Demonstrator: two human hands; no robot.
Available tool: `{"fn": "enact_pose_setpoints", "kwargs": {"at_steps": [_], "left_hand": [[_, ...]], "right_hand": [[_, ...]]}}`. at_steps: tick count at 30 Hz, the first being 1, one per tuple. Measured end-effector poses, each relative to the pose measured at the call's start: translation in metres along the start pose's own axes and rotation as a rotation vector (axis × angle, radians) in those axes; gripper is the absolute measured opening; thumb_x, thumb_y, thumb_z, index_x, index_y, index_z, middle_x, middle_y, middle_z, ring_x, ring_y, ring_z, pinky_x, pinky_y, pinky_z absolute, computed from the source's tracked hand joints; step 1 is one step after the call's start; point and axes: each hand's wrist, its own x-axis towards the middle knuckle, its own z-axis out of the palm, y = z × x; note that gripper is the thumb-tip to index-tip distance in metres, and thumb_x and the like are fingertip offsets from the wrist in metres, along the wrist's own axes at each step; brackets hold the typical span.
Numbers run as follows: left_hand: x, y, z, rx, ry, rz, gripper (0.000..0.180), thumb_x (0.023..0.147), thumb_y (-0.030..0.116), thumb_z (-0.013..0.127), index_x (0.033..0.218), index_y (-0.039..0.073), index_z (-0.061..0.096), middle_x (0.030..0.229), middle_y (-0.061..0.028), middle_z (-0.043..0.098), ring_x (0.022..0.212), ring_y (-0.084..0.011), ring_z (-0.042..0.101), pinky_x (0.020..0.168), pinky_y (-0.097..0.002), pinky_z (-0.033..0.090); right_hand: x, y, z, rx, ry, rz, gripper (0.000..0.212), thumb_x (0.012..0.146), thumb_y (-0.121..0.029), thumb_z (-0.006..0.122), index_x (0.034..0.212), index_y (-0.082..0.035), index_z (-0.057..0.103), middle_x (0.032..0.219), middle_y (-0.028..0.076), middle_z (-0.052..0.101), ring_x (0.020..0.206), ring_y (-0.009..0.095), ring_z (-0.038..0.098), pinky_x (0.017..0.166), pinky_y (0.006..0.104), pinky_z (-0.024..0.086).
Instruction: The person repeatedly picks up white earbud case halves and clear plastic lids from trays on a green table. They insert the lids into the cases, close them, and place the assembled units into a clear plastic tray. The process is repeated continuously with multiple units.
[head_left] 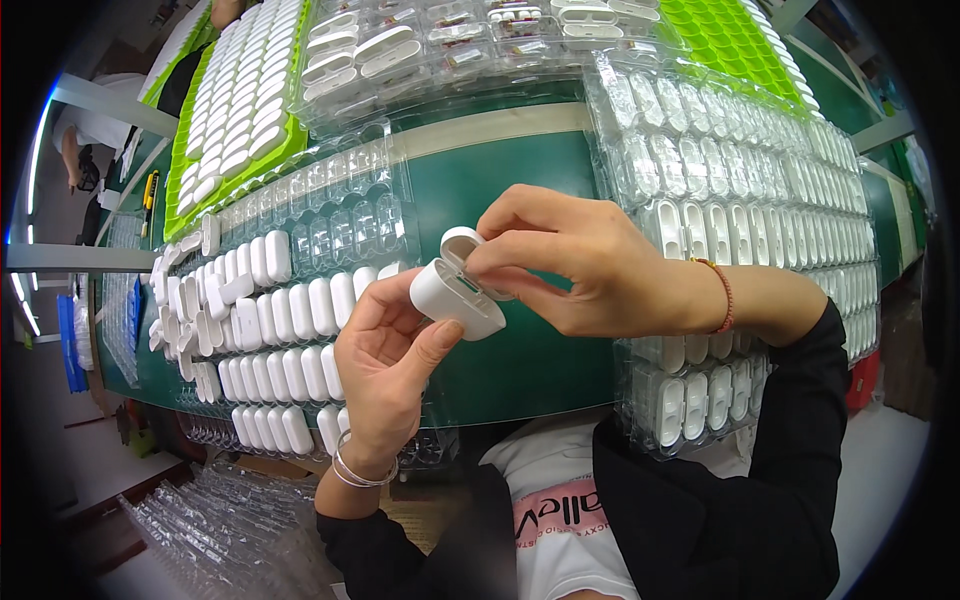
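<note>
A white earphone charging case [445, 298] with its lid [460, 242] flipped up is held over the green table. My left hand [385, 350] grips the case body between thumb and fingers, with the palm turned up. From the right, my right hand [570, 260] reaches into the case's open mouth, its thumb and fingertips pinched together beside the raised lid. Something white shows under the right thumb, but those fingers hide what they hold. A bit of green shows inside the case mouth.
Clear plastic trays of white case parts [295, 312] lie at the left. More stacked trays [700, 160] stand at the right. Filled green trays [235, 120] and a clear tray of shells [390, 50] sit at the back. Loose parts [190, 300] heap at the far left.
</note>
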Motion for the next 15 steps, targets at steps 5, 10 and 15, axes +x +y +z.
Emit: {"fn": "enact_pose_setpoints", "kwargs": {"at_steps": [5, 10, 15], "left_hand": [[0.001, -0.003, 0.002, -0.011, 0.001, 0.015, 0.038, 0.086, 0.0, 0.07, 0.119, -0.004, 0.051, 0.112, -0.0135, 0.063, 0.105, -0.0182, 0.062, 0.092, -0.0311, 0.051], [0.003, -0.006, 0.005, -0.024, -0.002, 0.007, 0.037, 0.085, -0.001, 0.071, 0.117, -0.004, 0.052, 0.111, -0.0134, 0.063, 0.103, -0.0176, 0.063, 0.091, -0.0307, 0.051], [-0.002, -0.01, 0.005, -0.097, -0.042, -0.018, 0.037, 0.082, -0.002, 0.073, 0.114, -0.003, 0.054, 0.106, -0.0096, 0.062, 0.099, -0.0153, 0.062, 0.087, -0.0289, 0.05]], "right_hand": [[-0.001, -0.002, -0.002, -0.024, -0.022, 0.019, 0.022, 0.075, 0.0, 0.076, 0.094, -0.007, 0.068, 0.092, 0.007, 0.06, 0.073, 0.024, 0.065, 0.06, 0.0298, 0.053], [-0.002, -0.008, -0.002, -0.139, -0.028, 0.02, 0.018, 0.074, 0.002, 0.073, 0.087, -0.007, 0.064, 0.085, 0.007, 0.056, 0.066, 0.025, 0.061, 0.054, 0.0323, 0.048], [-0.003, -0.015, -0.003, -0.104, -0.037, 0.07, 0.018, 0.071, 0.007, 0.067, 0.081, -0.006, 0.06, 0.08, 0.008, 0.052, 0.061, 0.025, 0.057, 0.051, 0.0344, 0.044]]}}
